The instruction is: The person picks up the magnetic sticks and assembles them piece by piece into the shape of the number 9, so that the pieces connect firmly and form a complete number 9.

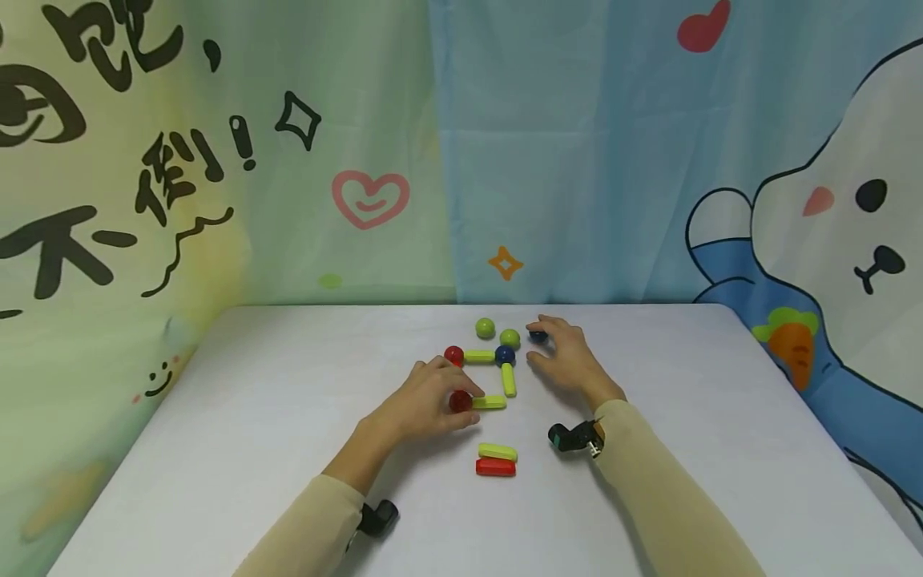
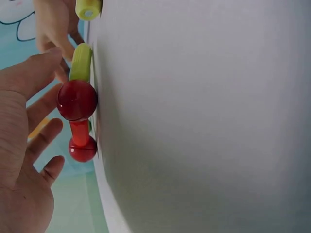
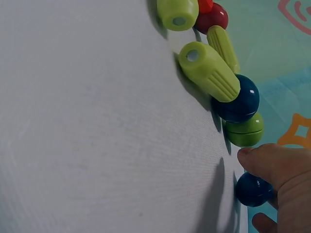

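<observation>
My left hand [image 1: 427, 401] reaches around a red ball [image 1: 460, 401], thumb in front and fingers behind; in the left wrist view the fingers look loose. A yellow-green stick [image 1: 490, 402] extends right from this ball. Behind it, a short red stick [image 2: 80, 132] leads to another red ball [image 1: 453, 355]. From there a yellow-green stick [image 1: 479, 356] runs to a blue ball [image 1: 505, 355], which has a further yellow-green stick [image 1: 509, 381] pointing forward. Over at the right, my right hand [image 1: 570, 357] is at a separate dark blue ball [image 3: 253, 189], thumb and fingers spread apart.
Two green balls, one farther back [image 1: 485, 328] and one beside the blue ball [image 1: 509, 338], lie on the white table [image 1: 288, 481]. Nearer me, a loose yellow-green stick [image 1: 497, 452] lies against a red stick [image 1: 495, 467]. A printed curtain [image 1: 562, 160] hangs behind the table.
</observation>
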Demonstrator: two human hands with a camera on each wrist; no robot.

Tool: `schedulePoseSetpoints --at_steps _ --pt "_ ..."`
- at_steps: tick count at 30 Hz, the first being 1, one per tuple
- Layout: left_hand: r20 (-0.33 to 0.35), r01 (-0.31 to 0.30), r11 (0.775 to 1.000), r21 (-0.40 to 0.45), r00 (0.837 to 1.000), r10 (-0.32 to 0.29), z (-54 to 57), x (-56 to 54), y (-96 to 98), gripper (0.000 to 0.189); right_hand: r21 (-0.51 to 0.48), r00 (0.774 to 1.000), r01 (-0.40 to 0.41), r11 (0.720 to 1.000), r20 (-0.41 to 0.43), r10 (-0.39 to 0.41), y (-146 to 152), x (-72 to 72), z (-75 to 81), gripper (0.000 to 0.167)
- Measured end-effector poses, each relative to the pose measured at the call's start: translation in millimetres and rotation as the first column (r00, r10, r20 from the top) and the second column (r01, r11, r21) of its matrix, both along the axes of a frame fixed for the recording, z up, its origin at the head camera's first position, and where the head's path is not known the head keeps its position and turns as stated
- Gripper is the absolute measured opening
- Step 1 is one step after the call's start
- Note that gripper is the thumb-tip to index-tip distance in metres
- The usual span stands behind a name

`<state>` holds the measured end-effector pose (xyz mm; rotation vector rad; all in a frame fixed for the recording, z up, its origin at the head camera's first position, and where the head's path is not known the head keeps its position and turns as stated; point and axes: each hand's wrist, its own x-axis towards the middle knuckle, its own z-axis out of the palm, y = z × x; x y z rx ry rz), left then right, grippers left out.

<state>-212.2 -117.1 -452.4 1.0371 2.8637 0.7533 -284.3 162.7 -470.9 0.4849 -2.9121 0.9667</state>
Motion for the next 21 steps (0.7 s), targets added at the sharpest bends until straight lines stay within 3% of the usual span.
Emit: schedulePoseSetpoints --at_steps 9,21 --pt "-0.004 0.014 0.999 -0.041 1.0 -0.014 -3.8 0.4 7.8 0.028 0.014 0.999 0.032 0.999 0.029 -0.032 10 5.7 -1.0 0.05" --pt "-0.039 -0.02 0.995 -0.096 0.999 0.016 -5.7 -0.2 11.5 0.028 -0.019 0.999 -0.025 1.0 -0.046 0.024 17 15.6 -1.3 0.035"
